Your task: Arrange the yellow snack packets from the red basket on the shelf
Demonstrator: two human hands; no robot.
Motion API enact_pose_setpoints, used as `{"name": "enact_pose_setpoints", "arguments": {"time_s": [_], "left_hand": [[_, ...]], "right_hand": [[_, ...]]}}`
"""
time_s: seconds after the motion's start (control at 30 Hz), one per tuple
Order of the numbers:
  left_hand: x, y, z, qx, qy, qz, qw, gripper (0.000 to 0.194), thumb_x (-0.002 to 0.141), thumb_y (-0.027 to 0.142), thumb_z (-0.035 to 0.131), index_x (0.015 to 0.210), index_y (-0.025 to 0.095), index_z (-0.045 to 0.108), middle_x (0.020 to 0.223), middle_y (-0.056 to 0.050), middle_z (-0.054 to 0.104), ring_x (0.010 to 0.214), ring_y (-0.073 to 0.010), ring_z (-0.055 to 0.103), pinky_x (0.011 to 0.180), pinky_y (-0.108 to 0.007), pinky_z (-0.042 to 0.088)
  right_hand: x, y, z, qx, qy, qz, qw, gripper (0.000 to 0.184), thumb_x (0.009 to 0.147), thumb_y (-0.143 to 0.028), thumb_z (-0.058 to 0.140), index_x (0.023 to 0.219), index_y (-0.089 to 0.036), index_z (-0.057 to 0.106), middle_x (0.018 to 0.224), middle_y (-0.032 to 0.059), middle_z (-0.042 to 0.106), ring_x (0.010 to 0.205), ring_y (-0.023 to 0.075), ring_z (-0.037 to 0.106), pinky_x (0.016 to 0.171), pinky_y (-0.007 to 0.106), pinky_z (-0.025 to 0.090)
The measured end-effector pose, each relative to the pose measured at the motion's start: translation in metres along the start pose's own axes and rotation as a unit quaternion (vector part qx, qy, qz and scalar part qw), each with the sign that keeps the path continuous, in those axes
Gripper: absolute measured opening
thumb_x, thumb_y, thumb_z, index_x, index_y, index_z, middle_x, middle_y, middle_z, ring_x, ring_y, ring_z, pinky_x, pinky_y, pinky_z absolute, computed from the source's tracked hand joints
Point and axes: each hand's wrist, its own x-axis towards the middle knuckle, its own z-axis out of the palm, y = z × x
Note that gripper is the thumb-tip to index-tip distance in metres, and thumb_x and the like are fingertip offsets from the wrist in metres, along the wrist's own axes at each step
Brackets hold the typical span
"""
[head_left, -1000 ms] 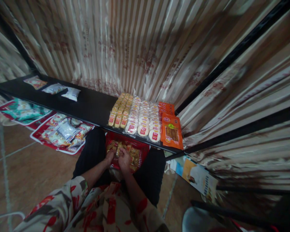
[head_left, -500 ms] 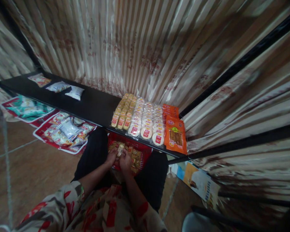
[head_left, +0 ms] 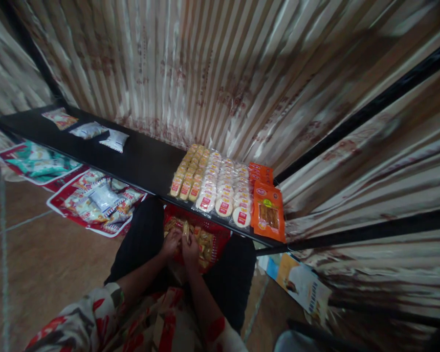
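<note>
1. From my end, my left hand point(head_left: 171, 243) and right hand point(head_left: 190, 249) are close together over the basket point(head_left: 222, 235); I judge the step in hand to be handling one packet point(head_left: 186, 230), perhaps turning or straightening it.
2. Any further move, I'd say, calls for a light but sure pinch, as the wrapper looks slick, and for clearing the basket's rim and the shelf edge if the packet leaves there.
3. My right hand is nearly closed, thumb and fingers pinching the packet, which points up and away between the hands.
4. My left hand is curled just beside it; I can't tell whether its fingers grip the packet.
5. Beneath and right of the hands, more gold packets point(head_left: 205, 244) lie in the basket.
6. Ahead of the hands, on the shelf point(head_left: 143, 164), are gold rows point(head_left: 189, 171); rightward come white rounds point(head_left: 223, 195), then orange packs point(head_left: 268, 210).
7. Well left of the hands, three bags point(head_left: 113, 140) lie on the shelf, with red trays point(head_left: 60, 201) lower down.
</note>
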Motion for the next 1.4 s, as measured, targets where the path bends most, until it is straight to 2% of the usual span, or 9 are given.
{"name": "enact_pose_setpoints", "arguments": {"time_s": [0.17, 0.33, 0.47, 0.63, 0.83, 0.97, 1.07, 1.23, 1.4], "left_hand": [[0.001, -0.001, 0.002, 0.051, -0.001, 0.041, 0.998, 0.019, 0.071, 0.036, 0.055, 0.066, 0.018, 0.053, 0.062, 0.001, 0.06, 0.063, -0.014, 0.06, 0.065, -0.026, 0.048], [-0.005, 0.009, 0.002, 0.2, 0.015, 0.098, 0.975, 0.011, 0.074, 0.026, 0.046, 0.075, 0.02, 0.055, 0.073, -0.001, 0.066, 0.07, -0.0154, 0.063, 0.072, -0.028, 0.048], [-0.011, 0.016, 0.004, 0.269, 0.017, 0.135, 0.954, 0.02, 0.075, 0.019, 0.038, 0.08, 0.02, 0.057, 0.079, -0.004, 0.069, 0.075, -0.0168, 0.064, 0.074, -0.03, 0.049], [-0.013, 0.019, 0.005, 0.263, 0.05, 0.18, 0.947, 0.029, 0.079, 0.021, 0.032, 0.087, 0.02, 0.06, 0.085, -0.008, 0.07, 0.079, -0.0177, 0.067, 0.076, -0.031, 0.052], [-0.014, 0.023, 0.006, 0.269, 0.085, 0.252, 0.926, 0.034, 0.081, 0.026, 0.033, 0.092, 0.017, 0.063, 0.092, -0.011, 0.071, 0.087, -0.0204, 0.067, 0.082, -0.036, 0.053], [-0.015, 0.034, 0.005, 0.254, 0.115, 0.299, 0.913, 0.034, 0.082, 0.026, 0.035, 0.097, 0.016, 0.064, 0.096, -0.011, 0.071, 0.089, -0.0195, 0.067, 0.081, -0.034, 0.054], [-0.015, 0.052, 0.004, 0.242, 0.132, 0.322, 0.906, 0.034, 0.083, 0.026, 0.036, 0.101, 0.015, 0.063, 0.1, -0.011, 0.07, 0.093, -0.02, 0.066, 0.084, -0.035, 0.053], [-0.01, 0.089, 0.001, 0.225, 0.122, 0.305, 0.917, 0.035, 0.084, 0.027, 0.035, 0.105, 0.016, 0.061, 0.106, -0.012, 0.067, 0.101, -0.0206, 0.062, 0.091, -0.036, 0.049], [0.005, 0.114, -0.006, 0.214, 0.146, 0.334, 0.907, 0.035, 0.084, 0.027, 0.035, 0.108, 0.016, 0.059, 0.111, -0.012, 0.064, 0.106, -0.0208, 0.058, 0.095, -0.036, 0.046]], "right_hand": [[0.005, 0.006, -0.004, -0.089, 0.027, -0.025, 0.995, 0.043, 0.083, -0.047, 0.039, 0.088, -0.016, 0.068, 0.091, 0.0138, 0.07, 0.086, 0.0241, 0.065, 0.08, 0.034, 0.048], [0.003, -0.001, -0.013, -0.126, 0.049, -0.05, 0.99, 0.045, 0.085, -0.05, 0.036, 0.076, -0.02, 0.069, 0.08, 0.0109, 0.07, 0.078, 0.0223, 0.064, 0.076, 0.033, 0.048], [-0.003, -0.007, -0.019, -0.116, 0.043, -0.03, 0.992, 0.044, 0.083, -0.049, 0.037, 0.091, -0.019, 0.068, 0.084, 0.0106, 0.07, 0.077, 0.0222, 0.065, 0.072, 0.032, 0.049], [-0.004, -0.01, -0.022, -0.081, 0.034, -0.003, 0.996, 0.041, 0.079, -0.048, 0.044, 0.1, -0.019, 0.066, 0.084, 0.0085, 0.071, 0.074, 0.0224, 0.067, 0.069, 0.032, 0.051], [-0.003, -0.022, -0.021, -0.109, 0.06, -0.035, 0.992, 0.04, 0.081, -0.045, 0.045, 0.105, -0.02, 0.064, 0.097, 0.0096, 0.07, 0.084, 0.0228, 0.067, 0.074, 0.032, 0.051], [-0.001, -0.039, -0.021, -0.12, 0.104, -0.118, 0.98, 0.04, 0.082, -0.048, 0.046, 0.102, -0.019, 0.065, 0.101, 0.0108, 0.068, 0.091, 0.0231, 0.064, 0.079, 0.032, 0.05], [0.004, -0.059, -0.022, -0.11, 0.109, -0.156, 0.976, 0.043, 0.083, -0.05, 0.044, 0.102, -0.018, 0.065, 0.099, 0.0116, 0.067, 0.091, 0.0233, 0.063, 0.079, 0.032, 0.05], [0.013, -0.096, -0.021, -0.081, 0.078, -0.155, 0.982, 0.037, 0.085, -0.041, 0.045, 0.109, -0.018, 0.062, 0.109, 0.0119, 0.063, 0.097, 0.0217, 0.061, 0.083, 0.03, 0.048], [0.027, -0.126, -0.011, -0.037, 0.042, -0.157, 0.986, 0.045, 0.082, -0.04, 0.048, 0.119, -0.015, 0.055, 0.105, 0.012, 0.064, 0.088, 0.02, 0.064, 0.075, 0.028, 0.051]]}}
